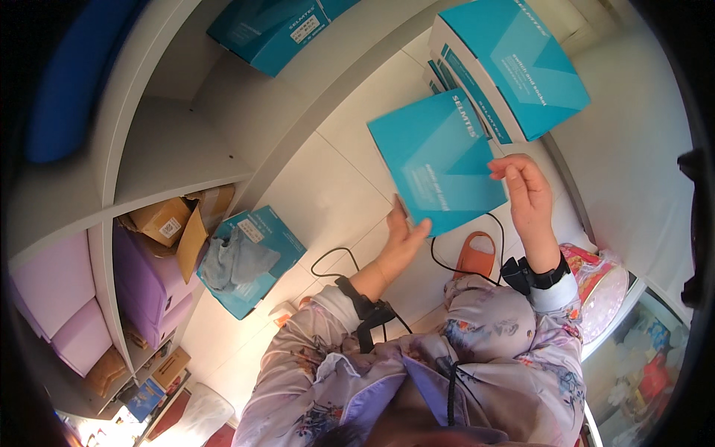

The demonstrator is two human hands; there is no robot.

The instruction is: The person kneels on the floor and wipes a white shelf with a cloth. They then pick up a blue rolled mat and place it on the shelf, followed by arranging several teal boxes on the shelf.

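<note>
Left hand grips teal box; long axis points away, leaning left.

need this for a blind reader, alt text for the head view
A person's left hand grips a teal cardboard box near its lower corner, right hand at its right edge. A teal-and-white cardboard box stands beyond; crumpled greyish cloth lies on another teal box beside grey shelving.
</note>
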